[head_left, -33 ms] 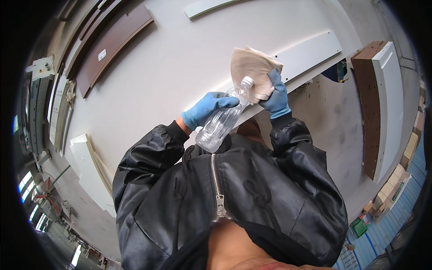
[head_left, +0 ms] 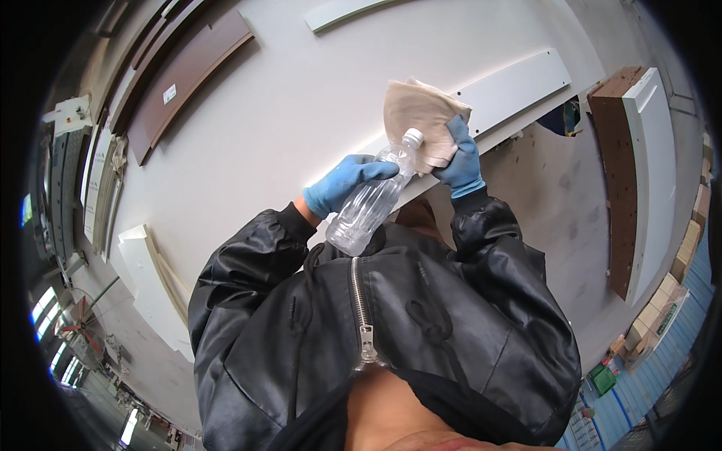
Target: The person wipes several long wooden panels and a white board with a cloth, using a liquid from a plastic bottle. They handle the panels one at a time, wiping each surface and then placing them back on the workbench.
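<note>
My left hand [head_left: 345,183], in a blue glove, is closed round a clear plastic bottle [head_left: 366,211] with a white cap [head_left: 413,137]. The bottle tilts, its cap end pointing up and to the right and its base close to my jacket front. In my right hand [head_left: 462,164], gloved in blue too, a folded beige cloth [head_left: 419,119] is gripped at its right side. The bottle's cap overlaps the cloth in the picture; whether they touch I cannot tell. Below both hands lies a long white board [head_left: 517,88] with small dark holes.
Brown panels [head_left: 183,86] stand at the far left, with cut white panels [head_left: 147,278] nearer. To the right is a brown and white stack of boards [head_left: 636,180]. Another white strip [head_left: 347,13] lies at the far edge. Cartons and a green bin [head_left: 602,379] are at the lower right.
</note>
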The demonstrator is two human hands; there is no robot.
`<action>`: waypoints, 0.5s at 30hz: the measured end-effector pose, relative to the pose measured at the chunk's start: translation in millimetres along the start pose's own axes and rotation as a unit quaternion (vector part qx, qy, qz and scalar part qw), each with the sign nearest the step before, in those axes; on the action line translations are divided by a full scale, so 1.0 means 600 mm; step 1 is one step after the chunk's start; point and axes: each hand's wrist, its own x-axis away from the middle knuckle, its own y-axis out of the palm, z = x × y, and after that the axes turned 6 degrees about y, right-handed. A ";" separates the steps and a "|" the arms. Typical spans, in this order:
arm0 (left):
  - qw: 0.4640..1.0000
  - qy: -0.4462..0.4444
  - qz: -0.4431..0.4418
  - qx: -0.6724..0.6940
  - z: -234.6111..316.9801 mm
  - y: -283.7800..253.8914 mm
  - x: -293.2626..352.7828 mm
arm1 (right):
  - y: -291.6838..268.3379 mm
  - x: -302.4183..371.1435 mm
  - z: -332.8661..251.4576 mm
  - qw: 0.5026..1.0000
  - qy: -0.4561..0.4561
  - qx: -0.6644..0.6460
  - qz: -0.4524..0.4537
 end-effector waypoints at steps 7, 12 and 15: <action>0.995 -0.035 -0.035 0.090 -0.001 0.065 -0.045 | -0.108 0.007 -0.028 0.991 -0.056 0.120 0.023; 0.972 -0.097 -0.012 0.214 0.020 0.084 -0.059 | -0.161 0.017 -0.026 0.896 -0.184 0.405 0.017; 0.957 -0.121 0.003 0.264 0.032 0.091 -0.072 | -0.179 0.019 -0.027 0.749 -0.309 0.582 0.070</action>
